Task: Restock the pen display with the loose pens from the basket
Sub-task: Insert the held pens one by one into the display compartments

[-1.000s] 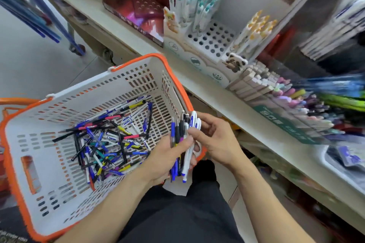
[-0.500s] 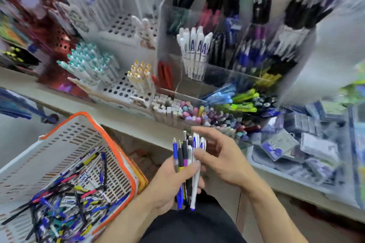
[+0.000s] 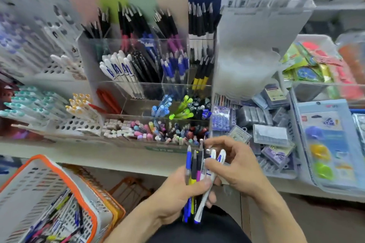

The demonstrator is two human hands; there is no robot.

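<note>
Overhead, crowded shelf [image 3: 122, 162] (acrylic pen display [image 3: 138, 61]); both hands [image 3: 233, 165] grip a pen bundle [image 3: 197, 179].

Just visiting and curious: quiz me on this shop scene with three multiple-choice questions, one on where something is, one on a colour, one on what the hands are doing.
1. Where is the basket?
A. lower left, below the shelf edge
B. on top of the clear display
C. far right, beside the blister packs

2. What colour is the basket's rim?
A. green
B. orange
C. black

3. What is the left hand doing?
A. resting empty on the shelf
B. reaching into the basket
C. gripping a bundle of pens

Answers:
1 A: it sits at the lower left of the picture, under the shelf front.
2 B: an orange band runs along its top edge.
3 C: its fingers wrap several pens, while the right hand fingers pinch at the tops of those pens.
</note>
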